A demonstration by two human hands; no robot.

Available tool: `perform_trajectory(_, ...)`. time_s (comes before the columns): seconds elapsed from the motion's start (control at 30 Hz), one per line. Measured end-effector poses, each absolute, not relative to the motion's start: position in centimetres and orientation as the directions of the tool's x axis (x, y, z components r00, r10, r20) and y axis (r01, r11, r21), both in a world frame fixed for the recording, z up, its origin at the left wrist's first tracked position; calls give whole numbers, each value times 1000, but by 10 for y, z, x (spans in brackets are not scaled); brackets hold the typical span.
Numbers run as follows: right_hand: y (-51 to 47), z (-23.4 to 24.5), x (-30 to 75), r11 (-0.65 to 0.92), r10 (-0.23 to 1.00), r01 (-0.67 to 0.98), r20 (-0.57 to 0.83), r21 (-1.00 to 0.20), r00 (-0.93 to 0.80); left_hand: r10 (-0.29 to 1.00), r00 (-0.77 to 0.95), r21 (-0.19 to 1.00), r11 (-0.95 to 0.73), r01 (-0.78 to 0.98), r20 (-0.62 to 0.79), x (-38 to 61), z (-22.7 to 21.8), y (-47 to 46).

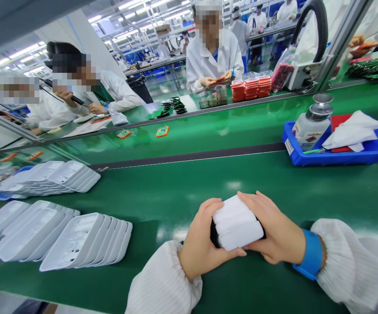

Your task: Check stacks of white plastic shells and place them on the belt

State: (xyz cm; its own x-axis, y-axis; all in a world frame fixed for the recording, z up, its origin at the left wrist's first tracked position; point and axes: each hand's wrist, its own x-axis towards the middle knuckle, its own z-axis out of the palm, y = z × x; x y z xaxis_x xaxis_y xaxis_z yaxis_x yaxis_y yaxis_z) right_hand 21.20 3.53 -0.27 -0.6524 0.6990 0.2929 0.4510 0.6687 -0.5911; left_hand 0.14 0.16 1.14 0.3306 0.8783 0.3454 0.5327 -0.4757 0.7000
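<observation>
One white block point(239, 223) is gripped on opposite sides by left hand point(200, 235) and right hand point(274, 224), apparently for steadiness, toward the near edge of the surface point(175, 187); shells point(87, 242) are stacked leftward, presumably to save room.

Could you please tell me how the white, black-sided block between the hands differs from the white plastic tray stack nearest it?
The white, black-sided block is held between the left hand and right hand; the white plastic tray stack rests on the green bench. The block looks compact; the stack spreads wider, its rims staggered. Both are mainly white.
</observation>
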Motion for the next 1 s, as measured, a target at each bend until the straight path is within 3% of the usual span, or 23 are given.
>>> perform_trajectory(0.73,33,-4,210,696,676,438,315,-569,-666,925,329,727,-357,587,189,2,5,-3)
perform_trajectory(1.0,30,0,210,682,687,418,330,-601,-647,934,326,795,-309,522,149,2,1,-4)
